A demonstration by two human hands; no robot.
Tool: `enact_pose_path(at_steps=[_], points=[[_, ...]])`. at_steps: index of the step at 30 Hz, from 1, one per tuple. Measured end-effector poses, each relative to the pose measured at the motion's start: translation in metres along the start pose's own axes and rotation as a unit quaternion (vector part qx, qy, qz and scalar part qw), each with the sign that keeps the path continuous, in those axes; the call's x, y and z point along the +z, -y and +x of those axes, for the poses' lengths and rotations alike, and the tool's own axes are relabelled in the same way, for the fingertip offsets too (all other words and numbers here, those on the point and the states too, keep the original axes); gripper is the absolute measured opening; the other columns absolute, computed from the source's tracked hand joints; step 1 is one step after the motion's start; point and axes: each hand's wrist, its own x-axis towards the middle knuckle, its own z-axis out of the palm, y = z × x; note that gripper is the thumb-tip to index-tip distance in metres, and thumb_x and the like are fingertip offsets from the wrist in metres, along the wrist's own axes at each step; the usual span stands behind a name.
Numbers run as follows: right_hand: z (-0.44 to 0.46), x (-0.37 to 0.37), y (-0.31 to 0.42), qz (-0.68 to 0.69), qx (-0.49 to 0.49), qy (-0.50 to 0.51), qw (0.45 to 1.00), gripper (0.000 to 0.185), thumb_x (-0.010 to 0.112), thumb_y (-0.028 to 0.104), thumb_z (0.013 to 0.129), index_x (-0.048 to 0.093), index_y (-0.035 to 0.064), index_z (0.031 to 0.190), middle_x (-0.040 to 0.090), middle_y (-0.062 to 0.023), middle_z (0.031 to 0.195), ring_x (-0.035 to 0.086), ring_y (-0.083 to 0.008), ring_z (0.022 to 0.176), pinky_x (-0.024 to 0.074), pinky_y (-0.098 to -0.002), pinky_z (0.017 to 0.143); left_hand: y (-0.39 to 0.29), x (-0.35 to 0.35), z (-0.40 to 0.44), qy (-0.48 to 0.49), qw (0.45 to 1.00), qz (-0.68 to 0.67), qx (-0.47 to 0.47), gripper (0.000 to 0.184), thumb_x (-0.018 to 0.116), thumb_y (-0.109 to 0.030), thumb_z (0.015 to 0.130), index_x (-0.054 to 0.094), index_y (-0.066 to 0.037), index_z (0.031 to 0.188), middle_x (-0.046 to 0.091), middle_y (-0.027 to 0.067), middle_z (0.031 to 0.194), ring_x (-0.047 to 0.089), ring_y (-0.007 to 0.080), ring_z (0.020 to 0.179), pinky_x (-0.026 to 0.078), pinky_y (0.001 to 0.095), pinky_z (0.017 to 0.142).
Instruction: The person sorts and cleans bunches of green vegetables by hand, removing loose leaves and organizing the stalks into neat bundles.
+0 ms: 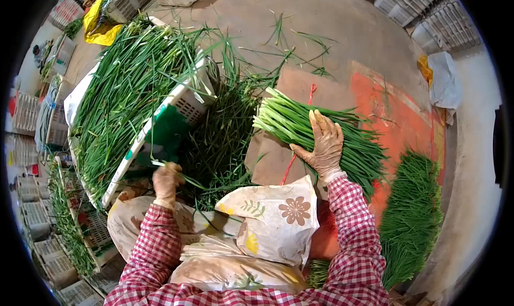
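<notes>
White plastic crates [25, 113] are stacked along the far left edge, and long greens [72, 220] are seen lying over some of them. Next, a large slatted crate [175, 94] is tilted towards the seated person and heaped to its rim with green stalks [134, 86]; if the heap were pulled from low down, an overhanging layer could slide out. Just beside its lower edge, the left hand [167, 183] is curled closed, apparently around a thin stalk [155, 162], though the grip is blurred. Under and beyond that hand, a dark heap of loose leaves [222, 129] is spread on the floor; good stalks could be lost in it if dropped. Right of centre, a bundle [284, 119] of pale-ended stalks is laid across a brown board [265, 159], its leafy ends reaching over an orange sheet [385, 113]. The right hand [326, 145] is rested on top, fingers partly spread, thumb apart, the bundle being pressed rather than encircled. Red string [289, 169] is passed beneath but no knot is seen, so the stalks could fan apart if the hand were lifted. At far right, more greens [409, 215] are laid in a thick pile.
</notes>
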Motion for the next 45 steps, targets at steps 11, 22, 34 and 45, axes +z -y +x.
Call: enact_pose_path(at_steps=[11, 22, 34, 45], points=[[0.005, 0.003, 0.003, -0.014, -0.005, 0.010, 1.000, 0.095, 0.067, 0.063, 0.068, 0.037, 0.0053, 0.137, 0.048, -0.0094, 0.130, 0.043, -0.0243, 0.120, 0.0274, -0.0468, 0.105, -0.066, 0.081, -0.045, 0.311, 0.868, 0.375, 0.093, 0.042, 0.063, -0.039, 0.088, 0.063, -0.004, 0.113, 0.069, 0.0162, 0.090, 0.067, 0.0257, 0.079, 0.052, 0.0349, 0.068], [0.019, -0.014, -0.010, -0.004, 0.051, 0.155, 0.987, 0.111, 0.077, 0.050, 0.063, 0.018, 0.0097, 0.148, 0.028, -0.0131, 0.149, 0.029, -0.0319, 0.136, 0.0207, -0.0603, 0.107, -0.148, -0.099, -0.123, 0.080, 0.956, 0.225, 0.170, 0.041, 0.060, -0.036, 0.091, 0.059, -0.004, 0.118, 0.067, 0.0149, 0.098, 0.065, 0.0253, 0.089, 0.052, 0.0345, 0.076], [0.084, -0.016, -0.017, 0.033, 0.082, 0.360, 0.929, 0.112, 0.087, 0.032, 0.061, 0.016, 0.0020, 0.143, 0.049, -0.0144, 0.135, 0.052, -0.0247, 0.118, 0.0428, -0.0412, 0.097, 0.011, -0.227, -0.166, -0.241, 0.970, -0.015, -0.009, 0.033, 0.063, -0.031, 0.090, 0.065, 0.001, 0.098, 0.065, 0.0078, 0.081, 0.058, 0.0137, 0.074, 0.048, 0.0301, 0.067], [0.114, -0.068, 0.337, 0.139, -0.215, 0.242, 0.936, 0.053, 0.062, 0.045, 0.083, 0.057, 0.0122, 0.125, 0.065, -0.0159, 0.109, 0.063, -0.0305, 0.101, 0.0501, -0.0393, 0.086, -0.056, -0.203, 0.041, -0.098, 0.865, 0.479, 0.109, 0.037, 0.064, -0.038, 0.083, 0.058, -0.002, 0.086, 0.061, 0.0176, 0.077, 0.060, 0.0347, 0.077, 0.047, 0.0456, 0.065]])
